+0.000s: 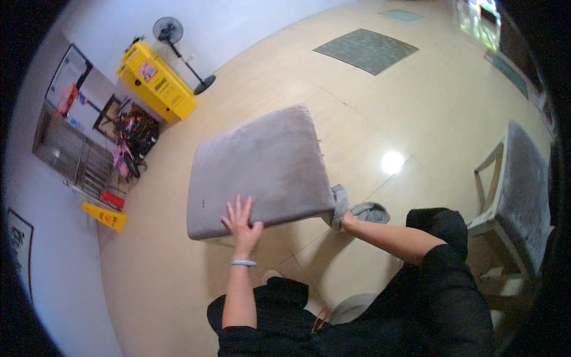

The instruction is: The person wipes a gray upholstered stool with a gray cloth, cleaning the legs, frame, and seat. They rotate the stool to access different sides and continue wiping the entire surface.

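Observation:
A grey upholstered seat, seemingly of a stool or chair, stands in front of me. My left hand lies on its near edge with fingers spread, a pale bangle on the wrist. My right hand is at the seat's near right corner, mostly hidden by a grey cloth bunched around it. Part of the cloth hangs out to the right of the wrist. The fingers of my right hand cannot be seen.
A second grey-seated chair is at my right. Against the wall stand a yellow cabinet and a pedestal fan. A yellow floor sign is at the left. A dark mat lies on the tiled floor farther off.

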`<control>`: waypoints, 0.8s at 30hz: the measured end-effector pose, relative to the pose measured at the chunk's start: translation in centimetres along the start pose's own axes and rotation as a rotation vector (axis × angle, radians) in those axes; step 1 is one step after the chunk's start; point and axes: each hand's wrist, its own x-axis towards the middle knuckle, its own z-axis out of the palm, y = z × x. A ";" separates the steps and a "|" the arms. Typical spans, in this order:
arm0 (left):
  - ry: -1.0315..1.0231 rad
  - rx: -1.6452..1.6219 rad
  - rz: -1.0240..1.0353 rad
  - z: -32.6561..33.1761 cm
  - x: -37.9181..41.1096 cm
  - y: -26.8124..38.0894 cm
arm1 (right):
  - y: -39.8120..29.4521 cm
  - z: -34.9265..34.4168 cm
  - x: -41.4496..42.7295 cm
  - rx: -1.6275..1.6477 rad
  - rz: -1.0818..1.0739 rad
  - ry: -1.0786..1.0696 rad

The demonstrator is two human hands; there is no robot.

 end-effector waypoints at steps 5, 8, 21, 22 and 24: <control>-0.138 0.079 -0.055 -0.3 2.1 8.9 | 8.1 -3.5 4.0 -0.079 -0.135 0.013; -0.275 0.161 -0.038 -0.1 4.7 11.5 | 11.6 -4.7 5.6 -0.112 -0.204 0.038; -0.090 0.105 0.480 2.7 9.6 14.6 | -1.7 1.6 0.0 -0.333 -0.574 0.123; -0.091 0.101 0.477 2.6 9.6 14.6 | -1.4 1.4 0.6 -0.212 -0.503 0.062; -0.095 0.103 0.470 2.6 9.6 14.7 | 0.6 0.5 1.7 -0.247 -0.520 0.006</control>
